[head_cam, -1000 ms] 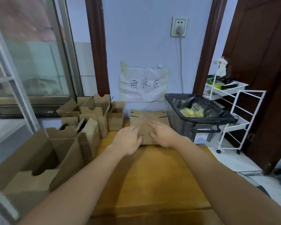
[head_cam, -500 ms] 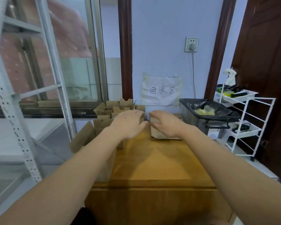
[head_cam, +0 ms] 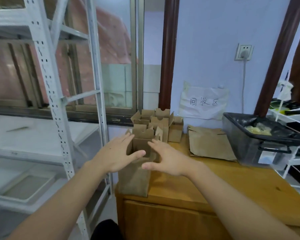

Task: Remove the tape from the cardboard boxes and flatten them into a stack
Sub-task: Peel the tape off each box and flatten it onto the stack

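Setting: a room with a pale lilac wall (head_cam: 206,40), dark wooden door frames and a wooden table top (head_cam: 223,184) in honey-coloured timber, seen from above.
Nearest box: an open-topped brown cardboard box (head_cam: 134,177) stands upright at the table's near left corner, its flaps raised.
Left hand (head_cam: 115,155): held at the box's left side, fingers straight and spread apart, thumb reaching over the box opening; whether it touches the cardboard cannot be told.
Right hand (head_cam: 168,161): held at the box's right side, fingers straight and slightly apart, thumb pointing left across the box front; contact cannot be told.
Further boxes: a cluster of small open brown cardboard boxes (head_cam: 156,123) stands behind the nearest box, along the table's left edge up to the wall.
Flattened stack: flat brown cardboard sheets (head_cam: 210,144) lie on the table to the right of the cluster, just beside the bin.
Bin: a black plastic tub lined with a black bag (head_cam: 253,144) sits at the table's right side, holding pale yellowish scraps.
Sign: a creased white paper sheet with handwritten characters (head_cam: 203,102) hangs on the wall above the stack.
Socket: a white wall outlet with a plugged-in cord (head_cam: 244,51).
Left side: a white perforated metal shelving rack (head_cam: 47,87) before a window.
Right side: a white wire trolley (head_cam: 291,116).
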Motion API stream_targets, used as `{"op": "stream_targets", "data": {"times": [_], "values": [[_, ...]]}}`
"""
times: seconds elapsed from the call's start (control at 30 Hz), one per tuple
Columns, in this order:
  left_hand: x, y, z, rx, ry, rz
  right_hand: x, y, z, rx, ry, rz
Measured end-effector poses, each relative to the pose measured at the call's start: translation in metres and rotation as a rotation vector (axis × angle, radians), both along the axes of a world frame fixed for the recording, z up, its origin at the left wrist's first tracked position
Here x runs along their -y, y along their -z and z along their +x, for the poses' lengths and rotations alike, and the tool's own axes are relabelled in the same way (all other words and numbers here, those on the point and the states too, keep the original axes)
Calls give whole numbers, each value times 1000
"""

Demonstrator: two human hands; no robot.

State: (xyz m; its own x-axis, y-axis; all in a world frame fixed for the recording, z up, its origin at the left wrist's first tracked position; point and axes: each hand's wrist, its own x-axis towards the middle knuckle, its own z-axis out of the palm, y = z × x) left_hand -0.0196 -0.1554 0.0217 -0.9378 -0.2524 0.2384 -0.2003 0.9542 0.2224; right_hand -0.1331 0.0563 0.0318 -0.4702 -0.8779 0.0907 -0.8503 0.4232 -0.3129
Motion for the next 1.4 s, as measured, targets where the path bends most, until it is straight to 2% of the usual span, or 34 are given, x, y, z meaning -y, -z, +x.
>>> {"op": "stream_targets", "data": {"times": [0.33,0.53,0.63,1.1,1.23,1.4], "values": [[-5,48,25,64,-90,151,4,36,8,-104,107,-120],[-26,84,30,-207,-145,354,-13,54,13,-176,143,-106],[-43,92,30,-261,-130,388,-30,63,16,-155,168,-112],[-137,87,-35,-189,57,482,-140,72,-14,14,346,-227],[-153,84,-59,-154,126,500,-159,74,-32,-105,434,-246],[-166,85,-84,-125,198,461,-176,87,-60,-361,558,-410]]}}
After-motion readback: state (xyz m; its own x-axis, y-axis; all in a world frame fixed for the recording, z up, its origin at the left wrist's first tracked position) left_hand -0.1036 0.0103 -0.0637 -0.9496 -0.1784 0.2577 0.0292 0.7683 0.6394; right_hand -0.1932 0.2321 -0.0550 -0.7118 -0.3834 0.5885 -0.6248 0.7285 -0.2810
